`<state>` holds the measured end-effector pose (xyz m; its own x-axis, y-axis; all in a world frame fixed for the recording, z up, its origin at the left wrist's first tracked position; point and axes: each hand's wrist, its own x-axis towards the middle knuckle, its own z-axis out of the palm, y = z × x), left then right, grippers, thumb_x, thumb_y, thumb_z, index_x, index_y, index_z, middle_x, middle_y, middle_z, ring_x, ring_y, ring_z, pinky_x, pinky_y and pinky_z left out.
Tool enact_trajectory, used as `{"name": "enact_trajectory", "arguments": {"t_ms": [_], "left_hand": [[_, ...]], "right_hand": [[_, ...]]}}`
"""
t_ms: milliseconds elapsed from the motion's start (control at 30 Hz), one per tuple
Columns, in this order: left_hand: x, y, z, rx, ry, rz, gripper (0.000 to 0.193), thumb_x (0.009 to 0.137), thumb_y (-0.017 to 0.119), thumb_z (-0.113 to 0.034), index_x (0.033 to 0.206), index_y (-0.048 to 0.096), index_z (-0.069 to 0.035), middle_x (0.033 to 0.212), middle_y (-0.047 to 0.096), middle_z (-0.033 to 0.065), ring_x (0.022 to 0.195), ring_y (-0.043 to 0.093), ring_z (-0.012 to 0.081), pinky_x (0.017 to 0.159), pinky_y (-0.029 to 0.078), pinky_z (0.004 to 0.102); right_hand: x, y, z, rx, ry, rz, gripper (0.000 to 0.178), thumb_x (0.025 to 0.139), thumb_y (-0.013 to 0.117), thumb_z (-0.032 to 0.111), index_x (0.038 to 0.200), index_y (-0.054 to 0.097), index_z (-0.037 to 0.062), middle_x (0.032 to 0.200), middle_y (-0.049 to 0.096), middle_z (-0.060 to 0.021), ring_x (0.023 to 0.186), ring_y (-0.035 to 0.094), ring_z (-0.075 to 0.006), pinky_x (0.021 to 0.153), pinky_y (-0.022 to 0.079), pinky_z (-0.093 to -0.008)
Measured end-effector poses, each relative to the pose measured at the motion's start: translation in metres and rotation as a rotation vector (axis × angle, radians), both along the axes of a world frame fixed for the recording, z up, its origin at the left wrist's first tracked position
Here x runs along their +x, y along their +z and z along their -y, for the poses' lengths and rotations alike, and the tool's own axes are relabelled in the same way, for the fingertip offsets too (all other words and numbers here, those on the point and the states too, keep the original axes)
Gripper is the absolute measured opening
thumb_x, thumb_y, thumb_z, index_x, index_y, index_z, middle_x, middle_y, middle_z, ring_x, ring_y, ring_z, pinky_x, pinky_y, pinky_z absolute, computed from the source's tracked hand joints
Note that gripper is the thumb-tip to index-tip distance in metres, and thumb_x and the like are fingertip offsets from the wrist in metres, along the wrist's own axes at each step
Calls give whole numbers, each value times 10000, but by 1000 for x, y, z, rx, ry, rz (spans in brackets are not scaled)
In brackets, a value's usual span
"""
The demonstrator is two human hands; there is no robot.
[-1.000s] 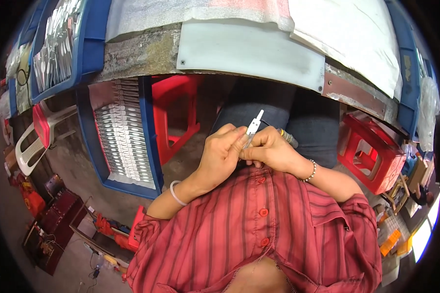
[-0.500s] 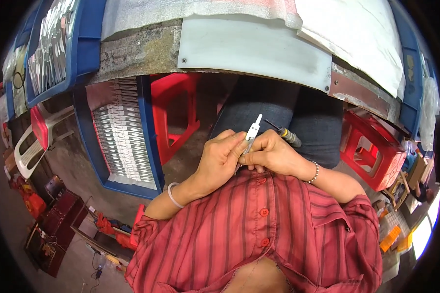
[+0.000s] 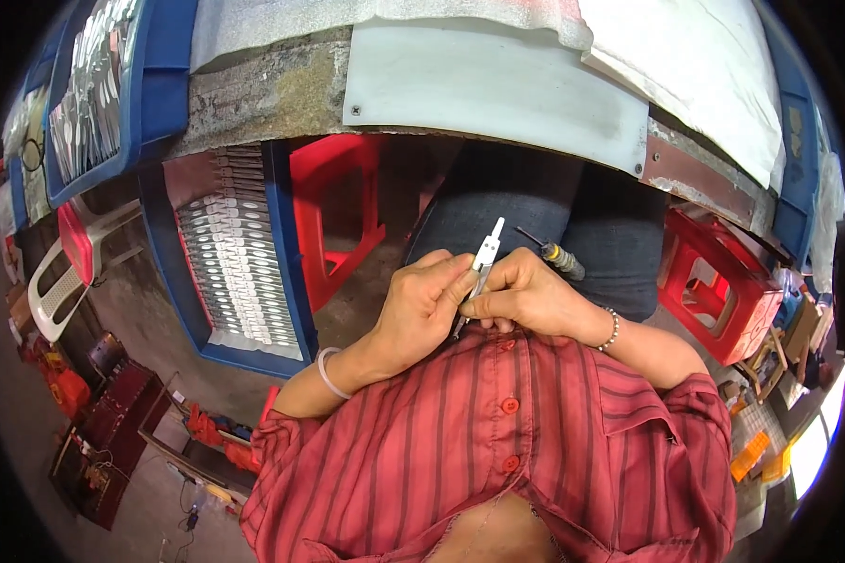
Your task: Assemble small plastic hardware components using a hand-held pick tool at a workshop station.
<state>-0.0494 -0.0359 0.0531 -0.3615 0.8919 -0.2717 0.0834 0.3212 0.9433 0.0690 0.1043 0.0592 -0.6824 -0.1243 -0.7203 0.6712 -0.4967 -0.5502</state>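
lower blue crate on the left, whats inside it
The lower blue crate holds rows of silvery and white pieces, a pale liner showing at its near end; whatever lies beneath the pieces is covered.

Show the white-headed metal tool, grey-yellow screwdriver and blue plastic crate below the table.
White-headed metal tool (image 3: 487, 251): head view, white section.
Grey-yellow screwdriver (image 3: 562, 261): head view, handle.
Blue plastic crate (image 3: 289, 258): head view, right wall.

room leftward, screwdriver beyond right hand
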Motion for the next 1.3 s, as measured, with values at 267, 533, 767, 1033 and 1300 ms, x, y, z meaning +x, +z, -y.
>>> {"name": "enact_trajectory", "arguments": {"t_ms": [267, 533, 767, 1033, 1300], "left_hand": [[-8, -5, -1, -52, -69, 101, 193, 924, 557, -77, 1065, 622, 37, 740, 564, 91, 626, 549, 172, 544, 427, 285], [-23, -35, -4, -145, -18, 1415, 494, 899, 634, -328, 1238, 537, 19, 674, 522, -36, 513, 418, 28, 471, 334, 174], [-33, -61, 5, -24, -38, 1464, 404, 829, 706, -334, 1026, 632, 10, 937, 495, 16, 663, 416, 88, 509, 322, 192], [-33, -52, -3, -50, 28, 1303, 321, 850, 691, -279, 1002, 629, -2, 929, 567, 41, 726, 515, 114, 596, 410, 222], [-3, 3, -7, -256, -81, 712, 235, 993, 491, -220, 969, 596, -12, 712, 595, 14, 513, 474, 34, 475, 373, 168]], "right_hand": [[0, -5, -2, 20, 61, 19, 212, 820, 683, 157, 687, 673, -8, 617, 623, -52, 511, 548, -81, 455, 415, -224], [0, -14, 3, -327, -152, 42, 158, 854, 699, 182, 852, 713, 24, 618, 626, -36, 486, 523, -62, 446, 397, -178], [20, 9, -20, 882, 9, -301, 128, 818, 667, 81, 871, 661, -35, 819, 613, -95, 663, 574, -128, 580, 449, -242], [69, -14, -19, 1377, 256, -199, 381, 784, 626, 6, 1141, 493, 15, 917, 587, -184, 831, 590, -341, 697, 490, -394], [35, 4, -32, 233, -484, -117, 190, 866, 577, 88, 1035, 505, 41, 816, 525, -32, 540, 401, -57, 489, 325, -202]]}}
